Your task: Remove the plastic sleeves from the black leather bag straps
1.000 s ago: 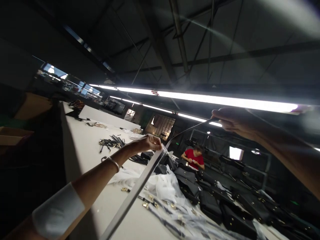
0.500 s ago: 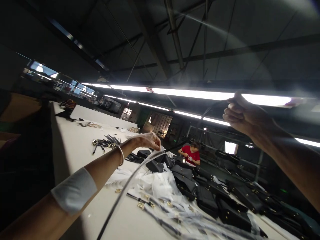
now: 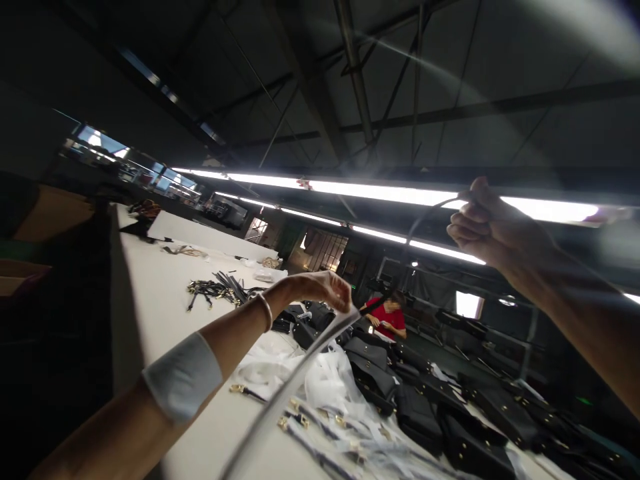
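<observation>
My right hand [image 3: 483,227] is raised high at the right, its fingers closed on one end of a thin black strap [image 3: 419,221]. From there the strap curves down to my left hand [image 3: 330,290], which pinches it above the table's middle. Below the left hand, a pale translucent wrap [image 3: 305,363] covers the strap, blurred by motion, down to the bottom edge. The left fingertips are partly hidden. Beneath lie wrapped straps with gold buckles [image 3: 300,420] and crumpled white wrapping [image 3: 320,370].
Black bags [image 3: 425,407] with gold studs cover the right of the white table [image 3: 160,293]. A bundle of black straps with metal clips [image 3: 215,290] lies at the left. A person in a red shirt [image 3: 387,320] works across the table. Tube lights [image 3: 370,192] hang overhead.
My left hand has moved right and slightly down in view, with the wrapped strap shifting alongside it. My right hand has barely moved and keeps its grip.
</observation>
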`<state>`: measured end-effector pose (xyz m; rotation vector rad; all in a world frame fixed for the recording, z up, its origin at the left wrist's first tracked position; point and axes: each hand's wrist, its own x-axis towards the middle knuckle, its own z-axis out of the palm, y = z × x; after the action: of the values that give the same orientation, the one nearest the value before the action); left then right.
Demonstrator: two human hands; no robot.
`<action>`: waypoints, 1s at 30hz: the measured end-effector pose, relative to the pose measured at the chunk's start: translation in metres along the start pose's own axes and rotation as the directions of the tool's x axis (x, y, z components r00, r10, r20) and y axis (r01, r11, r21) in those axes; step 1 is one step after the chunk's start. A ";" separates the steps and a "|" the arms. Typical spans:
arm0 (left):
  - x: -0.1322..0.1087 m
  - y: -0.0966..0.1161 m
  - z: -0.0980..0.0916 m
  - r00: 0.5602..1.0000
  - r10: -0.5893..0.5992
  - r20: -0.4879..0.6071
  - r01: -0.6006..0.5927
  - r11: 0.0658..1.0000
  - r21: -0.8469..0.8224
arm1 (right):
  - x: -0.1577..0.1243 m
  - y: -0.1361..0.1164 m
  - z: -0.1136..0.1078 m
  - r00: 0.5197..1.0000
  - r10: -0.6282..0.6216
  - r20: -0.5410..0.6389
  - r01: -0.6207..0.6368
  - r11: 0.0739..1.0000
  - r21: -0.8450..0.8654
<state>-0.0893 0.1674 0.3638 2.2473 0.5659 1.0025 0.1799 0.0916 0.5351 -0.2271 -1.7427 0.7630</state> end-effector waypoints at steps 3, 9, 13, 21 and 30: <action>0.007 0.012 0.006 0.999 0.037 -0.009 -0.037 0.999 -0.026 | 0.006 -0.006 -0.004 1.000 -0.021 -0.011 0.021 1.000 0.002; 0.031 0.043 -0.003 0.990 0.122 -0.077 -0.125 0.992 -0.027 | 0.012 -0.020 -0.002 0.995 -0.037 -0.094 0.038 0.999 0.012; 0.043 0.059 -0.019 0.981 0.135 -0.142 -0.132 0.991 0.032 | 0.017 -0.037 0.002 0.972 -0.076 -0.221 0.078 0.997 -0.002; 0.046 0.104 -0.064 0.926 0.252 -0.280 -0.226 0.966 0.123 | 0.012 -0.074 -0.013 0.956 -0.247 -0.162 0.216 0.959 -0.184; 0.028 0.137 -0.064 0.997 0.066 0.032 -0.071 0.977 0.199 | 0.027 -0.076 -0.007 0.964 -0.157 -0.214 0.105 0.966 -0.238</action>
<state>-0.1025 0.1074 0.5045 2.4678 0.6050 0.9876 0.1949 0.0499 0.6028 -0.3362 -1.6022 0.4229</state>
